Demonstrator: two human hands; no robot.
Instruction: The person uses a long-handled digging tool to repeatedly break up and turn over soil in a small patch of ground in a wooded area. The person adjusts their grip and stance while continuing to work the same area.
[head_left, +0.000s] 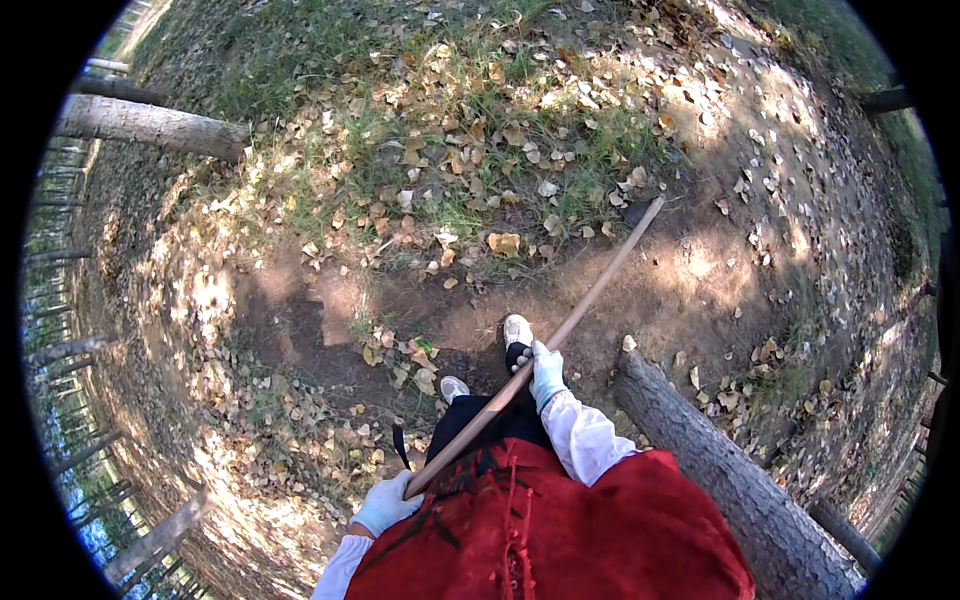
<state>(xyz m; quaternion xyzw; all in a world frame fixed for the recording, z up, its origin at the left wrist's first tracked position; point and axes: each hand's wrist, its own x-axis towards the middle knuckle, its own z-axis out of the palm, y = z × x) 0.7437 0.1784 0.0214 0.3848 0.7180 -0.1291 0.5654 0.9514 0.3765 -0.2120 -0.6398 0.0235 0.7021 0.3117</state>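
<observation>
A long wooden-handled tool, seemingly a hoe, slants across in front of my body; its wooden handle (600, 287) runs up and to the right. At the far end a dark blade (637, 213) rests on the ground among leaves, partly hard to make out. My left hand (388, 503), in a pale work glove, grips the butt of the handle beside my waist. Farther along the shaft, my gloved right hand (547, 373) is closed around it, over my legs. Bare soil (465, 322) lies under the handle, bordered by grass and fallen leaves.
A thick tree trunk (720, 457) rises close by my right side. Another trunk (157, 126) stands at the upper left, with many thinner ones beyond. My light shoes (517, 330) are on the soil; dry leaves (504, 243) and grass (307, 67) cover the ground ahead.
</observation>
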